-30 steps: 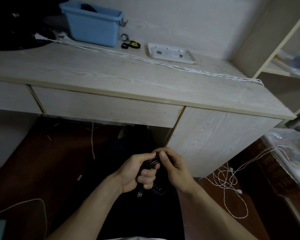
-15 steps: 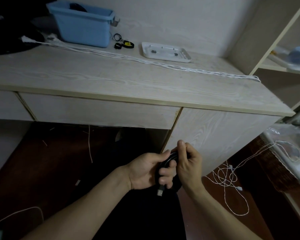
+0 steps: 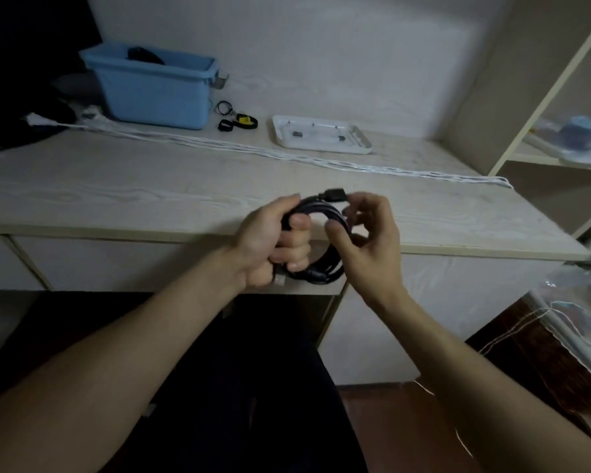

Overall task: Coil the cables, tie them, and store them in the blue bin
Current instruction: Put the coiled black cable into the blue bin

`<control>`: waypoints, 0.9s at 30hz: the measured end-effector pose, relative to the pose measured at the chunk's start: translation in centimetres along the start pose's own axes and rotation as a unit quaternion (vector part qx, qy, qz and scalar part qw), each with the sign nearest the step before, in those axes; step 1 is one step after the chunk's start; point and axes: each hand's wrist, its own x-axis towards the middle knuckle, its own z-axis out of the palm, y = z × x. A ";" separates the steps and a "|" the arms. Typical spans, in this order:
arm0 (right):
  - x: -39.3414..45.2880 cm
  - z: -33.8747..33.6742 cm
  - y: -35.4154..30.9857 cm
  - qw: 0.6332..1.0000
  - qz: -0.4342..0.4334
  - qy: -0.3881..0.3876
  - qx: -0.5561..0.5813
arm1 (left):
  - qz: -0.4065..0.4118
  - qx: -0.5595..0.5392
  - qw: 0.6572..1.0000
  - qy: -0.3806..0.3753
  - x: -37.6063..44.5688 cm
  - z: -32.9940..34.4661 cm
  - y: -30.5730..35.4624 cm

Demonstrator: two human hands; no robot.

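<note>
Had risen since half a second before: both hands and the coiled black cable (image 3: 325, 233), then low in front of the pale wood-grain cabinet door (image 3: 423, 312), now level with the front edge of the pale wood-grain desk top (image 3: 151, 186). Left hand (image 3: 270, 244) gripped the left side of the coil as before, fingers curled tight through the loop, thumb over the top strands. A silver USB plug (image 3: 279, 279) hung just below those curled fingers, as it did earlier. Right hand (image 3: 369, 233) had opened out from its earlier closed wrap: now forefinger and thumb pinched the strands at the coil's right side, remaining fingers loosely curled beside them. A black connector end (image 3: 335, 193) stuck out at the top of the coil, just above and between the two sets of fingertips.

Far beyond the left fingers, at the back of the desk: a light blue rectangular plastic bin (image 3: 154, 93), with something dark just showing above its rim, too dim to identify. Beyond the right fingers: a shallow white rectangular tray (image 3: 321, 146), holding a few small dark pieces, too small to tell. Between bin and tray: small black and yellow cable ties (image 3: 238, 122). Stretched across the desk beyond both hands: a long bundle of white cord (image 3: 287, 157), from beside the bin to the far right edge.
</note>
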 end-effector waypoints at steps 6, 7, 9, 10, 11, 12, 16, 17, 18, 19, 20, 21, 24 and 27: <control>10.8 4.5 -0.4 0.995 -0.035 -0.069 -0.068 | 0.057 0.053 0.995 0.058 4.4 -4.1 8.5; 11.9 5.1 0.0 0.993 -0.024 -0.091 -0.072 | 0.058 0.062 0.994 0.075 5.3 -5.0 9.4; 14.3 6.5 1.1 0.987 -0.002 -0.137 -0.078 | 0.069 0.077 0.988 0.114 7.2 -7.2 11.5; 15.1 7.0 1.7 0.984 0.004 -0.151 -0.089 | 0.075 0.086 0.984 0.140 8.0 -8.2 12.3; 16.2 7.7 2.5 0.982 0.008 -0.160 -0.103 | 0.082 0.094 0.978 0.166 9.0 -9.5 13.2; 17.1 8.2 3.2 0.980 0.009 -0.163 -0.116 | 0.091 0.104 0.971 0.194 9.8 -10.5 13.9; 20.6 10.0 6.2 0.969 -0.005 -0.176 -0.171 | 0.125 0.141 0.946 0.265 12.5 -14.4 15.6; 21.1 10.3 6.6 0.967 -0.001 -0.182 -0.175 | 0.128 0.151 0.940 0.277 12.7 -15.1 15.4; 22.5 11.4 7.3 0.966 0.004 -0.187 -0.178 | 0.135 0.158 0.935 0.287 13.4 -16.1 15.6; 23.4 12.1 7.7 0.964 0.008 -0.194 -0.179 | 0.139 0.163 0.932 0.292 13.6 -16.4 15.4; 24.8 13.6 8.4 0.964 0.014 -0.199 -0.177 | 0.145 0.159 0.931 0.296 14.1 -17.2 15.7; 25.8 14.7 8.9 0.962 0.016 -0.204 -0.178 | 0.147 0.147 0.931 0.299 14.3 -17.4 15.8; 28.0 18.8 10.7 0.945 -0.023 -0.234 -0.228 | 0.155 0.127 0.923 0.329 14.5 -18.6 16.1; 29.2 22.0 12.2 0.912 -0.072 -0.275 -0.295 | 0.167 0.091 0.917 0.350 14.5 -19.8 16.3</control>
